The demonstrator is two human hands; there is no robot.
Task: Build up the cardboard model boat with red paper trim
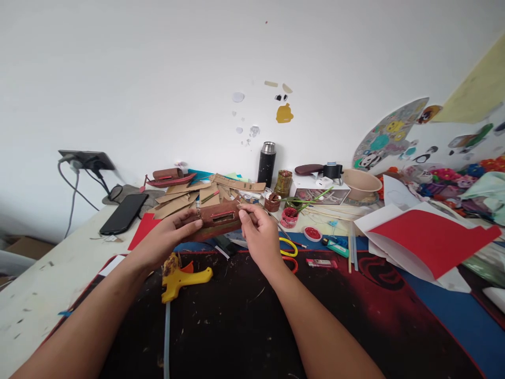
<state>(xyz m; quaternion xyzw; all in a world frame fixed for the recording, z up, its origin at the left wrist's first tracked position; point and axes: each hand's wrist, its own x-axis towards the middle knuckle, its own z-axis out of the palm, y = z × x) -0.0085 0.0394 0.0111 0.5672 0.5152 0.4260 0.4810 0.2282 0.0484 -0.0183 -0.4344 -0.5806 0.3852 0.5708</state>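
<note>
Both my hands hold a small brown painted cardboard model, a boxy piece with a slot cut in its top, lifted just above the desk. My left hand grips its left end with fingers curled around it. My right hand pinches its right end between thumb and fingertips. A yellow hot glue gun lies on the black and red desk mat just below my left hand. Yellow-handled scissors lie right of my right hand.
Brown cardboard scraps, a small red model boat, a black flask, paint pots, a beige bowl and red paper sheets crowd the back. A black phone lies left. Chargers hang from a wall socket.
</note>
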